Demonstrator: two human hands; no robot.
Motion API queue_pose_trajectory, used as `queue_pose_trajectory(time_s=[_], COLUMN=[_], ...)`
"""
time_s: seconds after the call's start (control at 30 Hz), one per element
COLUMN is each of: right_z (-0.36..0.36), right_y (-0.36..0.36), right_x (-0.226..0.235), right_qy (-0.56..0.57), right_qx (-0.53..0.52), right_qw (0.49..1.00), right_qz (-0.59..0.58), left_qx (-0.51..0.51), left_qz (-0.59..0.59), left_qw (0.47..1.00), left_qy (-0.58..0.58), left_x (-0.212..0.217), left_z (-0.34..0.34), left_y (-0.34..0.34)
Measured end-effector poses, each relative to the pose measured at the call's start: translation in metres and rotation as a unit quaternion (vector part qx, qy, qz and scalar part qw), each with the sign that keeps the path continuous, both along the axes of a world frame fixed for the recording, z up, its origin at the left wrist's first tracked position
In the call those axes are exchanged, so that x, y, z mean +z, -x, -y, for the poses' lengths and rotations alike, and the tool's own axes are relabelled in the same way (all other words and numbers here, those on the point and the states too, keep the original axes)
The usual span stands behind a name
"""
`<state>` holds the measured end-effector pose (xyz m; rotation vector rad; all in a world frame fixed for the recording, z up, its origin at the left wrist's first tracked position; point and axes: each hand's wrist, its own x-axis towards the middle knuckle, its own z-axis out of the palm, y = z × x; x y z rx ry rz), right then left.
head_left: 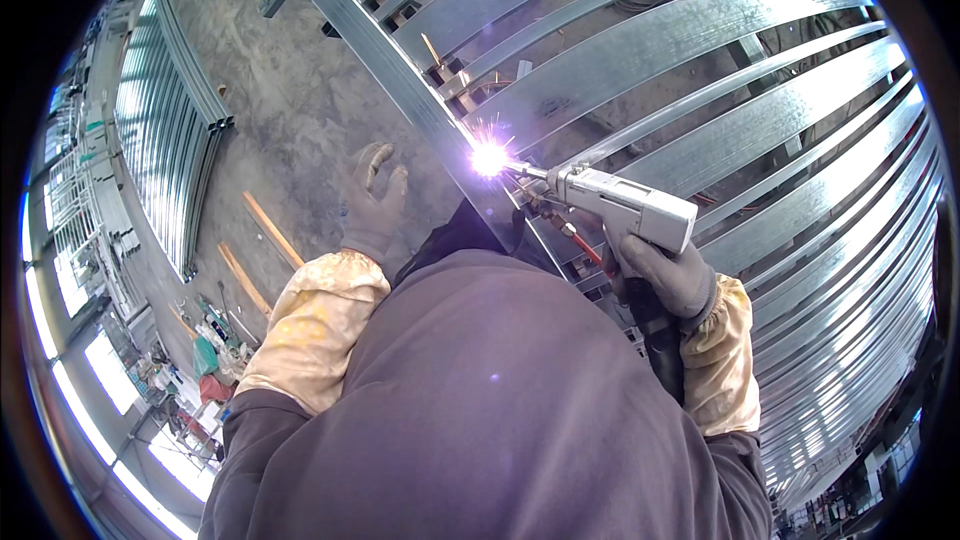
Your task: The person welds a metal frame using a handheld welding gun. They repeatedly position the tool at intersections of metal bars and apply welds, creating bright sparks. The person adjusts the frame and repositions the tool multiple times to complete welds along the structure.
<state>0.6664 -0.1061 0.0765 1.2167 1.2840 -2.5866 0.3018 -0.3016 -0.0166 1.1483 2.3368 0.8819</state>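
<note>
My gloved right hand is closed around the grip of a silver-grey handheld welding gun. From its nozzle the gun points left, and a bright violet-white arc with sparks burns at the tip. The glare lies on a long galvanized steel beam, close to where the ends of crosswise steel bars meet it; the joint itself is hidden by the light. My gloved left hand is held out left of the beam, fingers apart and holding nothing.
A stack of galvanized profiles lies on the concrete floor at the far left. Two wooden strips lie near my left sleeve. A dark hose runs down from the gun. More long bars spread to the right.
</note>
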Motion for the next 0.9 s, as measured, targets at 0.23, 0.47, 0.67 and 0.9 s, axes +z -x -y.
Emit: queue_pose_trajectory(time_s=[0.23,0.47,0.67,0.9], right_z=[0.0004,0.0010,0.0032,0.0062], right_y=[-0.0014,-0.0012,-0.0054,-0.0090], right_x=[0.0014,0.0061,0.0032,0.0010], right_qy=[0.009,0.003,0.004,0.007], right_qx=[0.006,0.007,0.007,0.003], right_qw=[1.000,1.000,1.000,1.000], right_qz=[0.017,0.019,0.015,0.008], left_qx=[-0.032,-0.007,-0.009,-0.015], left_qz=[-0.033,-0.028,-0.016,-0.026], left_qw=[0.999,0.999,0.999,0.999], left_qy=[0.023,0.029,0.038,0.027], left_x=[-0.0032,-0.0070,-0.0066,-0.0036], left_z=[0.0040,0.0079,0.0080,0.0070], left_y=[-0.0036,-0.0037,-0.0063,-0.0078])
